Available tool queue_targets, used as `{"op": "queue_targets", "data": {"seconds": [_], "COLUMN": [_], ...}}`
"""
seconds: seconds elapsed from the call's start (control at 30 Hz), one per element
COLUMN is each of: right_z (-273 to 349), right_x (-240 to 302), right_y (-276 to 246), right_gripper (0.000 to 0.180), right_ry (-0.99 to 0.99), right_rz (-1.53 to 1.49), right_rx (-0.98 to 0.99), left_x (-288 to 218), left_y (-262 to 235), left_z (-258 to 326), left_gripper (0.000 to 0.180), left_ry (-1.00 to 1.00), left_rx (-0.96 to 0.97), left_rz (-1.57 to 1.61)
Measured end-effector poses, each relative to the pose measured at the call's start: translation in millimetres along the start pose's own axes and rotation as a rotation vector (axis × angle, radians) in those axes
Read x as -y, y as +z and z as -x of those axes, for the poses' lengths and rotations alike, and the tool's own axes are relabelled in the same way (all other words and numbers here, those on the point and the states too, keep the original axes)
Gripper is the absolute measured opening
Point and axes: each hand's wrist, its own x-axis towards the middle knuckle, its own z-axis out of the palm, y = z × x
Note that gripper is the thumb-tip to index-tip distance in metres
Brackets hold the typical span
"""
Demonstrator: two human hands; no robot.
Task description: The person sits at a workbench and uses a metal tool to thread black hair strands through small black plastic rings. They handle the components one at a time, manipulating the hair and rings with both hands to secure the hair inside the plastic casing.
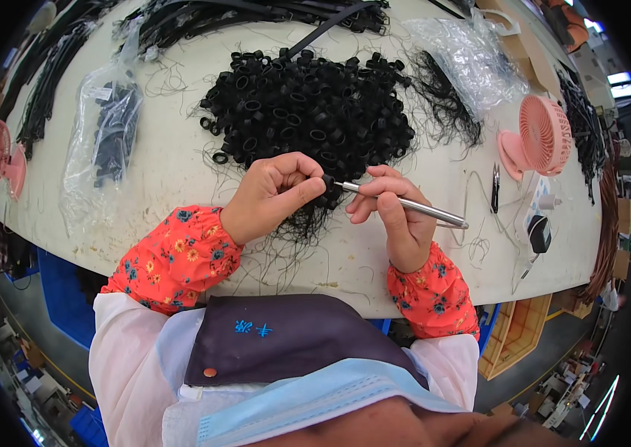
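Observation:
Between the thumb and fingers of my left hand (272,197) is pinched a small black belt loop (330,188). My right hand (403,227) grips a slim silver pen-shaped metal tool (435,211), whose thin tip meets the loop or comes very close to it. Just beyond both hands a big heap of black belt loops (308,112) lies on the pale worktable (181,175). Loose black threads (304,227) are tangled under and in front of my hands. My left fingers partly cover the held loop.
Clear plastic bags (77,171) lie to the left and far right (472,63). Black belts (256,16) are stacked along the back. Pink fans (543,134) stand at both sides. Small snips (495,188) and a black corded device (540,233) sit at right.

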Motion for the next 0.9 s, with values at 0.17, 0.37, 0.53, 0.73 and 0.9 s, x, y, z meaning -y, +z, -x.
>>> {"op": "queue_targets", "data": {"seconds": [0.17, 0.37, 0.53, 0.73, 0.9], "right_z": [0, 1, 0, -1, 0], "right_x": [1, 2, 1, 2, 2], "right_y": [0, -2, -3, -1, -1], "right_gripper": [0.023, 0.030, 0.031, 0.031, 0.031], "right_ry": [-0.006, -0.002, 0.015, 0.034, 0.047], "right_rz": [-0.007, -0.119, -0.153, -0.160, -0.162], "right_rx": [-0.021, -0.169, -0.225, -0.209, -0.206], "left_x": [2, -6, -15, -22, -9], "left_y": [-1, -16, -21, -29, -27], "left_z": [0, -5, -5, -2, -6], "left_gripper": [0.008, 0.005, 0.009, 0.012, 0.018], "left_ry": [0.003, -0.046, 0.006, 0.129, 0.421], "left_rx": [-0.025, -0.027, -0.095, 0.061, 0.160], "left_rz": [0.044, 0.360, 0.508, -0.517, -1.125]}}
